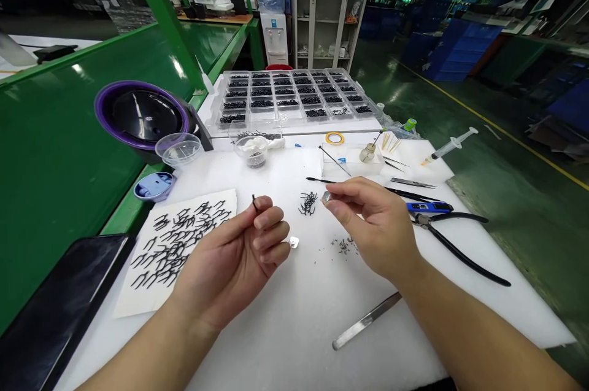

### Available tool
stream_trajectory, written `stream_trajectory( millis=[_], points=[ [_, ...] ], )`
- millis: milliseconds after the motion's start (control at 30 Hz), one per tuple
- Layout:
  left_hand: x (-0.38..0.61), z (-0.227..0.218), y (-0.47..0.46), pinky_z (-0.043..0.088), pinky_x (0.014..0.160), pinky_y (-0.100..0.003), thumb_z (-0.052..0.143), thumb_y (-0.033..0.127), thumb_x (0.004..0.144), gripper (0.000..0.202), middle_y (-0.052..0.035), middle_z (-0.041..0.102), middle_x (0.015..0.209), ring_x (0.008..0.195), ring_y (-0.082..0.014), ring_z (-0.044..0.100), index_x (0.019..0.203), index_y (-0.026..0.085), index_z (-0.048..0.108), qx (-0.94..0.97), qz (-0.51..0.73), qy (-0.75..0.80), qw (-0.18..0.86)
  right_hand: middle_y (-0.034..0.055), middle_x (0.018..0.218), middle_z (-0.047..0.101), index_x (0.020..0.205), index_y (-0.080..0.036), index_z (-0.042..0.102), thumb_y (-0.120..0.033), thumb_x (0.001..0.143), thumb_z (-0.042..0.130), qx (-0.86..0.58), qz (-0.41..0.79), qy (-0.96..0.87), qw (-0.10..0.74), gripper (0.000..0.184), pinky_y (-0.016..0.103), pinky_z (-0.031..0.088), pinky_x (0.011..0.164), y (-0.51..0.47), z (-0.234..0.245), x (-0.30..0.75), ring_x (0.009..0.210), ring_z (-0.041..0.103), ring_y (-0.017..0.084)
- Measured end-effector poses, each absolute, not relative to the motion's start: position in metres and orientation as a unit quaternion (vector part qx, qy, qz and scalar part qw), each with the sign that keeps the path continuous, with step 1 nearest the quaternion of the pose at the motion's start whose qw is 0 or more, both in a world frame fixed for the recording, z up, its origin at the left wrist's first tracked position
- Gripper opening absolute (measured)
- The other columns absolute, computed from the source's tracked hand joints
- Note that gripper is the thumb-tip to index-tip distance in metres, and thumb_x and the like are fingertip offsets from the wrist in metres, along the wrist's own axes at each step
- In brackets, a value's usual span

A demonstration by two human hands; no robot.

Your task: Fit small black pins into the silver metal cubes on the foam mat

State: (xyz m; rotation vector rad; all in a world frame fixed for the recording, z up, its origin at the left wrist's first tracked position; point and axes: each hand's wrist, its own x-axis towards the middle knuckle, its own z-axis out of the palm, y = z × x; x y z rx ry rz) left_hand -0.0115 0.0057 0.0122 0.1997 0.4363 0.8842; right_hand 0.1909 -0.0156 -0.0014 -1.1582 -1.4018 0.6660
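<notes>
My left hand (251, 243) is raised palm-up over the white foam mat (294, 317), pinching a tiny black bent part (254, 201) between thumb and forefinger. My right hand (372, 219) hovers to the right with its fingertips pinched on a small silvery piece (326, 196). Between the hands lies a little heap of black parts (308, 203). A small metal bit (294, 242) rests on the mat by my left fingers, and dark specks (344, 246) lie under my right hand.
A paper sheet (175, 243) carries several black forked parts at left. A compartment tray (294, 96) of black parts stands at the back. Pliers (455, 243), tweezers (365, 321), a syringe (448, 147), small cups (178, 150), tape roll (334, 137) and a dark tablet (59, 305) lie around.
</notes>
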Motion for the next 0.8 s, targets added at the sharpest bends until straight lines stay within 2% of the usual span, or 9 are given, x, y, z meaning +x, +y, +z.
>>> stream_trajectory(
  millis=[200,500,800],
  points=[
    [-0.012,0.012,0.0054,0.044,0.05,-0.021,0.05,0.006,0.092,0.012,0.0034,0.049,0.069,0.053,-0.0076,0.048,0.087,0.016,0.056,0.092,0.434,0.216,0.87,0.003,0.099,0.074,0.103,-0.022,0.075,-0.019,0.087,0.07,-0.502,0.271,-0.597,0.564,0.017,0.03,0.063,0.081,-0.014,-0.001,0.1927,0.089,0.071,0.015],
    [-0.0123,0.0132,0.0058,0.045,0.05,-0.022,0.044,0.006,0.094,0.017,0.0027,0.048,0.069,0.054,-0.0085,0.048,0.088,0.015,0.056,0.112,0.444,0.228,0.859,0.0018,0.097,0.073,0.102,-0.019,0.075,-0.014,0.085,0.07,-0.507,0.265,-0.604,0.555,0.018,0.022,0.062,0.079,-0.0125,-0.0019,0.1945,0.086,0.07,0.011],
    [-0.0114,0.0116,0.0065,0.044,0.049,-0.022,0.047,0.007,0.092,0.015,0.0018,0.046,0.068,0.053,-0.0085,0.043,0.085,0.013,0.059,0.118,0.43,0.273,0.853,0.0013,0.095,0.074,0.101,-0.019,0.075,-0.013,0.085,0.07,-0.506,0.267,-0.604,0.555,0.017,0.021,0.062,0.079,-0.0124,-0.0014,0.1942,0.085,0.071,0.01]
  ],
)
